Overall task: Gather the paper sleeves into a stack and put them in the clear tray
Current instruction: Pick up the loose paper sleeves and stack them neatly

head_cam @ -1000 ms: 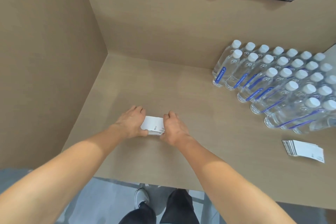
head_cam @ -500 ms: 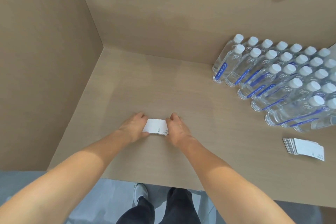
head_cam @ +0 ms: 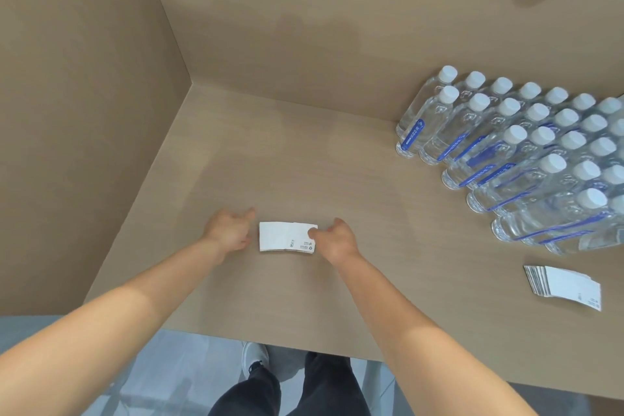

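Paper sleeves, white flat-folded card with small black print, sit in a short squared stack (head_cam: 287,237) on the tan wood-grain counter (head_cam: 337,179), near its front edge, between the two hands. Likely very light, thin, stiff enough to hold shape but slick face to face, so the stack will probably shear or fan if lifted by one end only. Best hold by this read: pinch across the short ends or the long edges with both hands, thumb on top, fingers under, keep it compressed.

Left hand (head_cam: 229,231) is just beside the stack's left end, not touching it, fingers loosely spread, holding nothing. Right hand (head_cam: 334,240) is at the right end, thumb resting on the top sleeve's right corner; fingers look curled at the far edge, but whether they actually clamp the stack cannot be told. Contact only, no lift.

Second fanned pile of white sleeves (head_cam: 562,285) lies well apart to the right, near the block of clear capped water bottles with blue labels (head_cam: 523,152). It presumably has to be merged in.

Clear tray not in view.
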Demonstrator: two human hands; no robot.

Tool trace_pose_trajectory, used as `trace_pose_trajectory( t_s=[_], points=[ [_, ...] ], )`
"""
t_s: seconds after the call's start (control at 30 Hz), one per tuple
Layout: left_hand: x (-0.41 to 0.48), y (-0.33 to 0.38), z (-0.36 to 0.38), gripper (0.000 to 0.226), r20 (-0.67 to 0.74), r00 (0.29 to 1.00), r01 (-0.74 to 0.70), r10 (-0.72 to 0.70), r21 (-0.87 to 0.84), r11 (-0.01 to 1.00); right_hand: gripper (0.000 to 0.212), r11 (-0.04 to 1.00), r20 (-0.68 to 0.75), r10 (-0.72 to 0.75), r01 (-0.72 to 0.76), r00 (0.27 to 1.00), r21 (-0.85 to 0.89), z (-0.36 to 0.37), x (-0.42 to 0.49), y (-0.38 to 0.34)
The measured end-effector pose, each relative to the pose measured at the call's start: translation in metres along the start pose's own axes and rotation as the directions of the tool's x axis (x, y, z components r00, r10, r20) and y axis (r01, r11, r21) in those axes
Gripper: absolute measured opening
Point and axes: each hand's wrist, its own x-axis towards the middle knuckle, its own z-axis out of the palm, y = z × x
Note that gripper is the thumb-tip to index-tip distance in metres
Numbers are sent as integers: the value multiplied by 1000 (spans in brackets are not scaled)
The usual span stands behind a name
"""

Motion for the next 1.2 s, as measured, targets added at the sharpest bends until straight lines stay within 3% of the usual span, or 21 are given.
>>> trace_pose_trajectory(
  t_s=[0.03, 0.1, 0.27, 0.33, 0.43, 0.5, 0.63, 0.73, 0.8, 0.9, 0.97, 1.03, 1.13, 1.2],
  points=[
    [-2, 1, 1, 39, 50, 993, 112, -105, -162, 980, 33, 996, 13, 50, -51, 999, 77, 3, -3, 0],
    [-9, 7, 6, 46, 158, 974, 200, -164, -248, 948, 18, 985, 55, 94, -101, 994, 142, 11, -8, -2],
    [-17, 14, 7, 53, 166, 975, 180, -146, -207, 962, 25, 950, 28, 139, -141, 990, 280, 14, -10, 0],
    [-16, 13, 6, 58, 229, 959, 217, -168, -207, 954, 22, 952, -14, 157, -147, 988, 269, 12, -10, 4],
    [-17, 11, 0, 66, 330, 923, 277, -198, -214, 936, 27, 952, 63, 155, -166, 986, 256, 12, -12, 6],
    [-14, 10, -6, 71, 318, 925, 298, -209, -263, 918, 31, 946, 63, 151, -163, 986, 279, 9, -8, 8],
    [-13, 9, -2, 71, 244, 948, 277, -203, -324, 905, 37, 966, -141, 151, -116, 978, 231, 5, -18, 8],
    [-25, 12, 5, 70, 324, 927, 276, -190, -242, 930, 28, 994, 11, 52, -53, 999, 100, 17, -23, 9],
    [-23, 12, -1, 76, 354, 914, 296, -197, -251, 922, 23, 994, 14, 59, -60, 998, 87, 16, -23, 6],
    [-15, 6, -12, 76, 297, 930, 313, -217, -326, 892, 25, 987, -175, 105, -81, 979, 141, 9, -17, 9],
    [-16, -3, -5, 65, 116, 971, 233, -208, -273, 933, 32, 989, -313, 137, -110, 940, 103, 14, -20, 13],
    [-20, -10, 7, 56, 44, 987, 163, -157, -176, 971, 23, 986, -239, 128, -98, 963, 132, 29, -25, 16],
    [-27, -11, 16, 58, 282, 943, 249, -177, -242, 938, 32, 969, -84, 147, -126, 986, 212, 39, -22, 18],
    [-22, -9, 9, 60, 315, 930, 263, -188, -215, 941, 36, 972, -54, 155, -143, 986, 187, 29, -15, 22]
  ],
)
